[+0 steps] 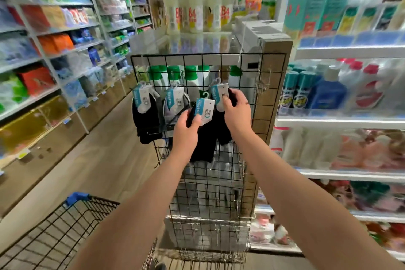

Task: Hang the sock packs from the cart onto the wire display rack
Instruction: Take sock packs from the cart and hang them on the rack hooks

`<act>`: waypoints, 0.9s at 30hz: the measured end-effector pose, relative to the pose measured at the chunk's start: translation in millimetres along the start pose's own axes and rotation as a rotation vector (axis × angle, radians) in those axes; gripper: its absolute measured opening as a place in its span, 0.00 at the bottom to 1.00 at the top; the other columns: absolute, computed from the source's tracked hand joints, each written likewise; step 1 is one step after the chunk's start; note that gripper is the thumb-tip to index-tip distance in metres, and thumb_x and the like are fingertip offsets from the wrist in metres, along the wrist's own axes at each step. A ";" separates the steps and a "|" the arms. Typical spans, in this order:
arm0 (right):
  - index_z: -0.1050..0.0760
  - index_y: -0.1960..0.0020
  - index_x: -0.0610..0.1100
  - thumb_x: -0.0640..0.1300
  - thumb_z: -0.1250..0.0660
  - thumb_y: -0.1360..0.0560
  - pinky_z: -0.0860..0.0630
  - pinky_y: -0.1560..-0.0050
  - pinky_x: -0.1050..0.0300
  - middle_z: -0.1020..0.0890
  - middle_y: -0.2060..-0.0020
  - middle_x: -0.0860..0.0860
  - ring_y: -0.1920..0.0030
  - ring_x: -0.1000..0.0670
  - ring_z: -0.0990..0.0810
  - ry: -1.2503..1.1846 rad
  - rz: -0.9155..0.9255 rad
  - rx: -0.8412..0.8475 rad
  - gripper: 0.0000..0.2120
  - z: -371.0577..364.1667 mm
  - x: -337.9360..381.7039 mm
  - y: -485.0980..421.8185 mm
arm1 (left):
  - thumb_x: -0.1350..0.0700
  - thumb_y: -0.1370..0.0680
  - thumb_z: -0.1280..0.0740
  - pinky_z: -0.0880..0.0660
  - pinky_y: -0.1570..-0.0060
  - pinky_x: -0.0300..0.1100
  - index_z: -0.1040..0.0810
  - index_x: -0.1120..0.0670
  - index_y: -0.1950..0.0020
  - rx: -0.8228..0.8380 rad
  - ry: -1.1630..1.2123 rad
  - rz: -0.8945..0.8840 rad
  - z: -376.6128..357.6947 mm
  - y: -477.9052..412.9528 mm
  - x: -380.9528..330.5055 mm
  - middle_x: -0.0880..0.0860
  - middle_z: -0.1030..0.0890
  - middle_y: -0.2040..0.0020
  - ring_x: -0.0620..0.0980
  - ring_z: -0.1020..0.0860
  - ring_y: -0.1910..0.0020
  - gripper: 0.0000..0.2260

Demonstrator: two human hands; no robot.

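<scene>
One wire rack (219,193) stands beyond one cart (75,199), near left, two packs hung upper left: first pack (145,120), second pack (173,105). The left hand (186,129) clamps its fingers on a third pack (205,109) before the rack; the right hand (237,112) clamps a fourth pack (219,94) at the grid.

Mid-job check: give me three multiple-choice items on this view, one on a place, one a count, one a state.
1. In view, the cart lies where from the wire rack? A) lower left B) upper right C) above it
2. Untouched hanging packs? A) one B) two C) five
3. The left hand is: A) open B) gripping a sock pack C) on the cart
Key: 1A, its blue corner shows lower left; 2B, two hang upper left; 3B, fingers curl round it.
</scene>
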State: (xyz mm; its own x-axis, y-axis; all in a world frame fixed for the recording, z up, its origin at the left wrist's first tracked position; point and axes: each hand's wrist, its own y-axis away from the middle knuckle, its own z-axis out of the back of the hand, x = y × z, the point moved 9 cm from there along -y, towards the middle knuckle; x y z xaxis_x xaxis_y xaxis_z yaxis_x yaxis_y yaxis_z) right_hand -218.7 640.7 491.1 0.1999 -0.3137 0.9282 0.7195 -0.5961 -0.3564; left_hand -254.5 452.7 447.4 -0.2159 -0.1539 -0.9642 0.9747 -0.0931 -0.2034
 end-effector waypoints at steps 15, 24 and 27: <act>0.25 0.44 0.59 0.53 0.36 0.22 0.29 0.34 0.37 0.19 0.47 0.55 0.43 0.47 0.21 0.085 -0.174 0.098 0.07 -14.8 -22.6 -10.6 | 0.51 0.16 0.35 0.26 0.33 0.43 0.26 0.51 0.27 0.006 -0.012 -0.010 -4.9 5.4 -8.6 0.45 0.20 0.36 0.44 0.23 0.35 0.17; 0.24 0.37 0.49 0.49 0.37 0.18 0.26 0.55 0.71 0.19 0.49 0.56 0.47 0.59 0.20 -0.082 -0.061 0.168 0.11 -9.3 -24.6 23.8 | 0.45 0.18 0.34 0.28 0.28 0.52 0.27 0.49 0.26 0.024 0.011 0.028 -23.7 0.2 -2.2 0.47 0.21 0.31 0.46 0.25 0.32 0.22; 0.25 0.33 0.49 0.47 0.36 0.18 0.25 0.57 0.73 0.18 0.44 0.54 0.44 0.57 0.20 -0.045 -0.017 0.132 0.14 -10.2 -18.7 17.7 | 0.45 0.19 0.34 0.27 0.29 0.53 0.26 0.49 0.26 0.021 0.010 0.008 -31.9 -4.0 -9.0 0.47 0.21 0.32 0.47 0.24 0.32 0.22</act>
State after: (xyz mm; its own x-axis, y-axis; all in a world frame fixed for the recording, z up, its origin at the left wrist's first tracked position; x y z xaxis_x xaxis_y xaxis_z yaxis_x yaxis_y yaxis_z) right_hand -216.4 628.4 466.4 0.2144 -0.2686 0.9391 0.8039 -0.4976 -0.3258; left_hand -254.6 485.9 451.4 -0.2072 -0.1448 -0.9675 0.9750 -0.1122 -0.1920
